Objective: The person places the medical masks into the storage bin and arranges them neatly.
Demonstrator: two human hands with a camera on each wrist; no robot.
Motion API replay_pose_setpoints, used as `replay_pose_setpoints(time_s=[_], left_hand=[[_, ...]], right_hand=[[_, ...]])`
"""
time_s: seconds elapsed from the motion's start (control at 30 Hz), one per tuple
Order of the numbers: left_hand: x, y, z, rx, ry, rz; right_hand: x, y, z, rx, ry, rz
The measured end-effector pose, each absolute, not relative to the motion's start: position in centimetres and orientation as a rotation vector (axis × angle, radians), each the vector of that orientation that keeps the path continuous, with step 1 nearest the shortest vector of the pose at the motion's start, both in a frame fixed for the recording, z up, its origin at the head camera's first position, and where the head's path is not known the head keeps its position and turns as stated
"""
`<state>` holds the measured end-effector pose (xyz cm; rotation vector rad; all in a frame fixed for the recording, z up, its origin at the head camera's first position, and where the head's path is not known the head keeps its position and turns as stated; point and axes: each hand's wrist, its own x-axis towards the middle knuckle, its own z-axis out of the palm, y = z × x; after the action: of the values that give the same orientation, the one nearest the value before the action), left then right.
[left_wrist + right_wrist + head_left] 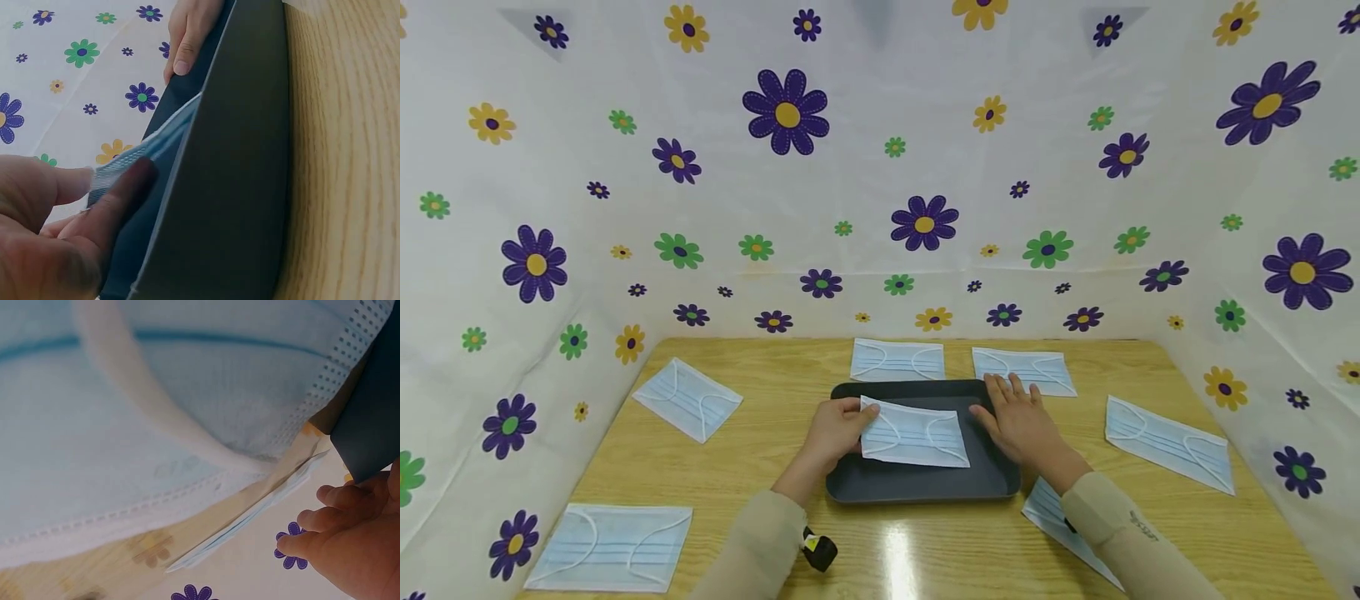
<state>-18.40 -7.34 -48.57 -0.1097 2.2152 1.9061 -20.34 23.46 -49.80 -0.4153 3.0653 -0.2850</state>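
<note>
My left hand (837, 435) pinches the left end of a light blue face mask (913, 433) between thumb and fingers. That mask lies over the inside of a dark grey rectangular tray (917, 485); in the left wrist view, the mask (147, 153) shows edge-on inside the near wall (231, 162). My right hand (1021, 421) rests at the tray's far right corner, its fingers extended over the rim and its thumb spread toward the inside. The right wrist view shows the same hand (356, 531) beside the dark tray wall (369, 406).
Face masks lie behind the tray, one at centre (897, 358) and one to the right (1052, 371). Others lie at far left (687, 398), near left (610, 550), right (1168, 442), and partly under my right forearm (1060, 525). A flowered cloth (850, 183) encloses the table.
</note>
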Motion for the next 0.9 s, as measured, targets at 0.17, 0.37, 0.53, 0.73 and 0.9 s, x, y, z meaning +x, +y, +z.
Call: replay_pose_setpoints(time_s=[0.17, 0.37, 0.53, 0.73, 0.9], left_hand=[[-18.3, -7.9, -48.5, -0.096, 2.273, 1.814], [-18.3, -9.2, -48.2, -0.12, 2.285, 1.816], [-18.1, -10.3, -47.8, -0.147, 2.28, 1.819], [-17.9, -11.6, -47.7, -0.177, 2.246, 1.834], [-18.2, -13.3, -47.3, -0.191, 2.229, 1.877]], right_hand=[[-20.3, 23.4, -49.8, -0.438, 3.069, -0.294], [-20.3, 23.5, -49.9, -0.432, 3.071, -0.294], [-20.3, 23.4, -49.9, -0.434, 3.074, -0.288], [-20.4, 23.4, -49.9, -0.432, 3.078, -0.293], [-20.4, 23.4, -49.9, -0.428, 3.085, -0.286]])
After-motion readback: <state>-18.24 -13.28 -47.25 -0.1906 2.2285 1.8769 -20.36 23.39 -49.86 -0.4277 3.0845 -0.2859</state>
